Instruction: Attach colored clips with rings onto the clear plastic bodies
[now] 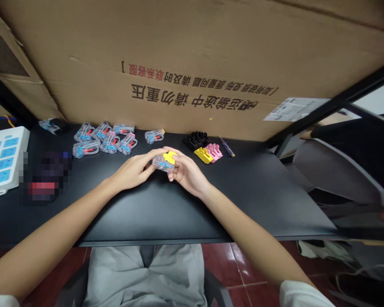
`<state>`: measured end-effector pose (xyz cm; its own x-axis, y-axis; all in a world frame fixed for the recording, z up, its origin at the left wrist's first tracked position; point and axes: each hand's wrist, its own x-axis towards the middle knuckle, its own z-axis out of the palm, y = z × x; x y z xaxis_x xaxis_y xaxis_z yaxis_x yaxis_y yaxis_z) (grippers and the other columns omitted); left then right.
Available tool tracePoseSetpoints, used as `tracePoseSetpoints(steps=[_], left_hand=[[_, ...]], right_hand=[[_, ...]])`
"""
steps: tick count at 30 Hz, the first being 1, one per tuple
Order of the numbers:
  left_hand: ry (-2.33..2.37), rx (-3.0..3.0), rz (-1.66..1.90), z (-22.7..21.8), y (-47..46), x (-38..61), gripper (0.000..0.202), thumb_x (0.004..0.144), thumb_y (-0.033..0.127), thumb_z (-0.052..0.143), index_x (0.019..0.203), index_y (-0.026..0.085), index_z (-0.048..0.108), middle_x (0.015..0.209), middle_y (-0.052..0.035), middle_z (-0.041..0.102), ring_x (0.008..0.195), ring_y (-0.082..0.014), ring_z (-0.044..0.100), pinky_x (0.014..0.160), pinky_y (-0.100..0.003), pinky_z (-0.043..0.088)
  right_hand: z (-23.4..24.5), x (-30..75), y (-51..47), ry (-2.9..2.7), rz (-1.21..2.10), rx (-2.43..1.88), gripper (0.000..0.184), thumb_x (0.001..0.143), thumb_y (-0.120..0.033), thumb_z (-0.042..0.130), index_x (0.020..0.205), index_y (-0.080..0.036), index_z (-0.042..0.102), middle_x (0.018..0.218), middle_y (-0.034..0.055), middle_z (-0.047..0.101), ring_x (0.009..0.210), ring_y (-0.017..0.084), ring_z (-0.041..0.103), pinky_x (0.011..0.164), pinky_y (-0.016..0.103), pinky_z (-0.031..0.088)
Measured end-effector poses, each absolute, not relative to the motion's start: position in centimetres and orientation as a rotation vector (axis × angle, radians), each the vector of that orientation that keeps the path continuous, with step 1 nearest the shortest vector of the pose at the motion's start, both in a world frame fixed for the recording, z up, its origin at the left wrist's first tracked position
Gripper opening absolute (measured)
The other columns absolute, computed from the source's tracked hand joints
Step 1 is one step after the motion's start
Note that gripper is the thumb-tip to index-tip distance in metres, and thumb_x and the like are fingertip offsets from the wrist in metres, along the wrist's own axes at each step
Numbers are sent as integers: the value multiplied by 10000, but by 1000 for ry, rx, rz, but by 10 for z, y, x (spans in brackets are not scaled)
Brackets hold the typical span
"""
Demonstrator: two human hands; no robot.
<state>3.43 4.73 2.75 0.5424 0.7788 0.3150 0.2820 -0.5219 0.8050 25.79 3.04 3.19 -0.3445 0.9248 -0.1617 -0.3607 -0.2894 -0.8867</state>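
Both my hands meet over the middle of the black table (249, 192). Between them is a small clear plastic connector (162, 163) with blue inside and a yellow lever piece (170, 157) on top. My left hand (135, 169) pinches its left end with closed fingers. My right hand (185, 170) curls around its right side, thumb on the yellow piece. Behind the hands lies a group of several similar clear connectors (104, 140) with blue and red parts, one of them (154, 136) apart to the right.
A pile of black (196, 140), yellow (203, 154) and pink (214, 152) lever pieces and a small screwdriver (227, 146) lie at the back right. A white power strip (4, 160) sits at the left edge. A large cardboard sheet (192, 64) stands behind the table.
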Motion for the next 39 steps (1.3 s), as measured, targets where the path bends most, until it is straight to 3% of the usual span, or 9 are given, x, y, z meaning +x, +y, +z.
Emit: tracePoseSetpoints(steps=[2, 5, 8, 11, 19, 25, 29, 34, 39], left_hand=[[893, 2125, 874, 27, 48, 33, 411, 1034, 306, 581, 1439, 260, 631, 978, -9, 776, 693, -134, 673, 720, -260, 516], [992, 2001, 900, 30, 48, 36, 300, 1042, 441, 611, 1186, 194, 701, 694, 40, 652, 581, -134, 594, 608, -247, 443], [1017, 1884, 941, 35, 46, 39, 380, 1027, 554, 613, 943, 187, 659, 655, 43, 580, 566, -124, 542, 557, -241, 397], [986, 1784, 930, 39, 45, 41, 454, 1037, 609, 570, 839, 201, 577, 661, 41, 581, 523, -106, 532, 527, -233, 417], [983, 1614, 1034, 43, 54, 35, 475, 967, 629, 683, 783, 207, 564, 610, 30, 585, 479, -94, 534, 465, -206, 441], [914, 1608, 969, 41, 50, 40, 434, 943, 610, 721, 873, 190, 636, 759, -8, 691, 629, -129, 653, 592, -242, 554], [873, 1645, 950, 44, 46, 43, 430, 934, 608, 725, 884, 186, 662, 816, -22, 719, 697, -151, 686, 695, -284, 595], [913, 1733, 1007, 49, 49, 36, 478, 1000, 613, 629, 775, 191, 633, 717, 2, 650, 580, -123, 617, 621, -256, 537], [889, 1670, 917, 41, 46, 42, 425, 933, 601, 734, 859, 186, 677, 762, -22, 721, 664, -162, 699, 657, -278, 594]], right_hand=[[32, 260, 33, -952, 1853, -921, 326, 946, -432, 719, 1177, -205, 682, 781, 11, 736, 561, 139, 655, 555, 256, 607], [32, 262, 33, -1084, 1758, -1003, 404, 985, -589, 671, 1053, -191, 668, 718, 23, 721, 543, 154, 671, 541, 270, 603], [33, 262, 30, -1358, 1467, -1056, 460, 951, -620, 742, 1111, -192, 695, 715, -3, 713, 507, 137, 655, 508, 251, 565], [30, 260, 28, -1468, 1405, -1060, 442, 911, -609, 796, 1012, -187, 717, 742, -7, 702, 498, 118, 639, 504, 252, 563], [29, 267, 39, -1343, 1140, -1121, 309, 932, -450, 748, 788, -198, 643, 706, -21, 648, 501, 97, 585, 496, 241, 545], [29, 255, 29, -1403, 1336, -1053, 427, 901, -583, 808, 1036, -209, 653, 896, 15, 711, 658, 142, 689, 535, 264, 601], [32, 256, 28, -1425, 1365, -1011, 468, 909, -647, 790, 925, -202, 646, 799, 7, 686, 627, 148, 683, 562, 286, 613], [37, 267, 32, -1386, 1207, -1024, 509, 944, -679, 740, 789, -215, 603, 675, -24, 608, 568, 139, 621, 578, 295, 590], [28, 259, 28, -1622, 1253, -1097, 605, 950, -789, 647, 839, -194, 662, 709, 14, 658, 602, 153, 624, 566, 288, 532]])
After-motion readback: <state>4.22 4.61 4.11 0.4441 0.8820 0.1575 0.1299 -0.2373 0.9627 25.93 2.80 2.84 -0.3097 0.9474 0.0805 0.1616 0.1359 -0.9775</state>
